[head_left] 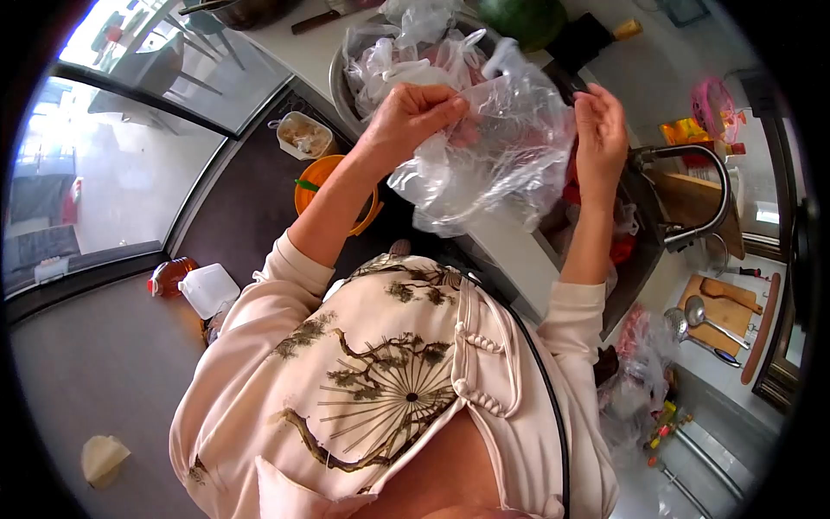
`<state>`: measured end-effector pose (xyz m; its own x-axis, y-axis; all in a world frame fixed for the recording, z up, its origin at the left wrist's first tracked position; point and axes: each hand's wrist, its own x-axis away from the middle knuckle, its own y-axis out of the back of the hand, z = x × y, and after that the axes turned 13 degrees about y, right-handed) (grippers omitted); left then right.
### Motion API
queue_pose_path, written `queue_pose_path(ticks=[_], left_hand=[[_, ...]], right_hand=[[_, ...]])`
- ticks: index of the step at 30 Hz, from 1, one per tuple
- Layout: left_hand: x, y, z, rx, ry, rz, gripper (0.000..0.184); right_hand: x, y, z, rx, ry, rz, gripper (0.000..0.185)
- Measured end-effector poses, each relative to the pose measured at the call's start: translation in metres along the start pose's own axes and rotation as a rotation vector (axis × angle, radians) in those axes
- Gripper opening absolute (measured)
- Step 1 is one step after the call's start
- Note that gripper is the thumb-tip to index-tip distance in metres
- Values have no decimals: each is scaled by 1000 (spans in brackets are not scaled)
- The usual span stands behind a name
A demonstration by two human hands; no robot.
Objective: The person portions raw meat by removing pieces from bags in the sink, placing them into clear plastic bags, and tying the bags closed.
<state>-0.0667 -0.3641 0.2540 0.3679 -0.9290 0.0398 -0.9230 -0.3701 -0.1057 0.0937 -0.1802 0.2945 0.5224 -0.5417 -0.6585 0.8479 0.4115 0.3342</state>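
A clear, crinkled plastic bag [510, 164] is stretched between my two hands above the counter edge. My left hand [417, 117] pinches its upper left part, with thumb against fingers. At the bag's upper right edge, my right hand [601, 130] has its fingers curled in and grips the film. Just behind the bag, a metal basin [337, 82] holds several more plastic bags [389, 69], some with reddish contents that I cannot make out. The bag hides part of the counter and the sink side.
To the right are a sink with a curved faucet [722, 186] and a cutting board [705, 303] with ladles. A watermelon [523, 22] sits behind the basin. On the floor side stand an orange bucket [316, 173] and a white tub [303, 137]. A knife [316, 22] lies at the back.
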Motion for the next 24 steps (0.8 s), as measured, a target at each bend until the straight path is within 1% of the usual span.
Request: queue_pose_path(ticks=[1,2,3,5,6,7,8,10,12,13,15,17,19,20,22,23,24], left_hand=[[0,-2,2,-45,5,-84,17],[1,-5,3,-89,11,-170,16],[4,-8,0,-92,12,-180,16],[8,-14,-6,-97,-3,-305,15],[6,-14,-2,-141,-32,-356,12],[6,-16,0,-144,-28,-355,12],[6,-20,1,-93,-31,-368,10],[8,-24,0,-39,-36,-381,9],[14,-27,-4,-239,-3,-421,11],[15,-26,-2,-242,0,-422,11],[15,-24,5,-280,-8,-404,16],[17,-22,4,-313,-23,-385,17],[19,-20,7,-347,-35,-363,19],[19,-18,9,-292,-36,-331,17],[17,-13,18,-240,-38,-296,15],[14,-8,27,-126,-28,-279,15],[13,-6,33,-12,-16,-260,14]], right_hand=[[1,-2,6,176,97,-80,26],[4,0,10,261,167,-80,28],[7,2,21,258,135,-61,25],[19,-7,31,-95,-117,175,23],[21,-14,40,-230,-286,312,24],[22,-22,49,-364,-455,448,26],[27,-31,50,-364,-459,446,26],[38,-50,44,-664,-576,325,25],[43,-59,40,-713,-603,293,23],[45,-62,39,-762,-627,258,22],[48,-64,37,-752,-628,254,19],[51,-65,32,-740,-632,251,17],[56,-66,28,-696,-580,193,12],[57,-66,29,-698,-583,192,12],[56,-65,31,-626,-576,88,11],[56,-65,29,-625,-576,83,11],[58,-63,25,-627,-530,77,11]])
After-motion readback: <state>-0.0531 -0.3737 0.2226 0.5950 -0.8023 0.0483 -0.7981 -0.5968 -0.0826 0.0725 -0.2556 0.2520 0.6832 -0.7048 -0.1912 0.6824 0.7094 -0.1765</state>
